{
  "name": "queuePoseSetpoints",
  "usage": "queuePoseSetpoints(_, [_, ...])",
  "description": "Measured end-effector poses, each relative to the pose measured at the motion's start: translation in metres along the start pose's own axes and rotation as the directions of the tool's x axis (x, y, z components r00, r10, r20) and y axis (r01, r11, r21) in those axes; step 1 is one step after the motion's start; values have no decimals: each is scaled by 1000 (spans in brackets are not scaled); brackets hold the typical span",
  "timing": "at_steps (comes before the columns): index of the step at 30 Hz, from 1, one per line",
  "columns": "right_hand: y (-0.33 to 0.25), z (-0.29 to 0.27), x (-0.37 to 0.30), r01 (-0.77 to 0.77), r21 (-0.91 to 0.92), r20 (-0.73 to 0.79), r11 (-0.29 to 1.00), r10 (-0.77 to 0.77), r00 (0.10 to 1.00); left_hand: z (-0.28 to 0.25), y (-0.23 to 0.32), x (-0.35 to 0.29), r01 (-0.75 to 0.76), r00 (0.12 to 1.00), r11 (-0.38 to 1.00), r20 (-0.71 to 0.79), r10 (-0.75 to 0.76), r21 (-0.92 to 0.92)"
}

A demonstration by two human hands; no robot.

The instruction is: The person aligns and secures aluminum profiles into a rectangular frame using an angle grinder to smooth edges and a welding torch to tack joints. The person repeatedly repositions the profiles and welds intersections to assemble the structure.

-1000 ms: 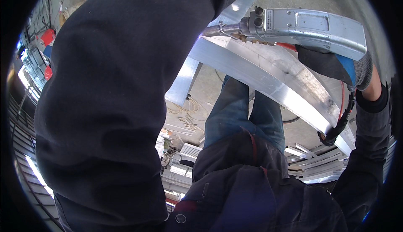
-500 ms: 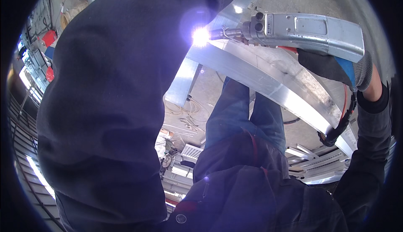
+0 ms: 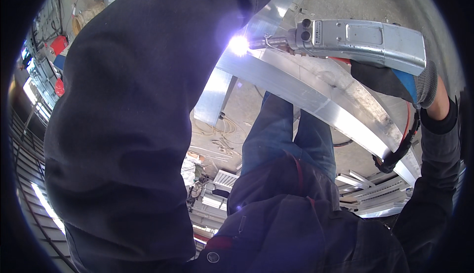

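At the top right, the right hand [image 3: 395,78], gloved in black, blue and grey, is clamped around the silver welding gun [image 3: 360,41]. The gun lies level, its nozzle pointing left, a bright white spark [image 3: 239,44] burning at its tip against the curved metal beam [image 3: 316,100]. The left sleeve [image 3: 143,115] fills the left side; its hand is out of view.

The right hand [image 3: 405,78], in a dark and blue glove, grips a grey metal welding gun [image 3: 355,41]. Its nozzle touches a curved metal frame [image 3: 316,100], where a bright spark [image 3: 238,44] glares. The left arm's dark sleeve [image 3: 133,115] fills the left side, its hand hidden.
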State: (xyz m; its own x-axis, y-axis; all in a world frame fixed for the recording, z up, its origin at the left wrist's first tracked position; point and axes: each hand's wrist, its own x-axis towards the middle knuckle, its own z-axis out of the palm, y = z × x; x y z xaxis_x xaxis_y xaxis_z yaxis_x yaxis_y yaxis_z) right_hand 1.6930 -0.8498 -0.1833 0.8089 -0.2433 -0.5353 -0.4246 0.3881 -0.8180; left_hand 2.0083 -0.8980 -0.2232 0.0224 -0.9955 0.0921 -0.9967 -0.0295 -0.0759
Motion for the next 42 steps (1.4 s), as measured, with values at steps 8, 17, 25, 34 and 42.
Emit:
queuePoseSetpoints(8, [0,-1,-2,-8,-24,-10,1000,8,1000,0,-1,0,4,1000,1000,2,-4,6])
queuePoseSetpoints(17, [0,-1,-4,-20,-47,-18,999,19,1000,0,-1,-1,6,1000,1000,2,-6,13])
queuePoseSetpoints(25, [1,1,-5,-25,-62,-27,998,24,999,-1,-1,0,9,1000,1000,5,-9,14])
queuePoseSetpoints(34, [0,1,-8,-35,-75,-41,997,32,999,-2,-1,0,7,1000,1000,3,-7,21])
queuePoseSetpoints(42, [-1,1,-11,-57,-94,-70,994,51,996,-3,1,1,8,1000,1000,-2,-8,24])
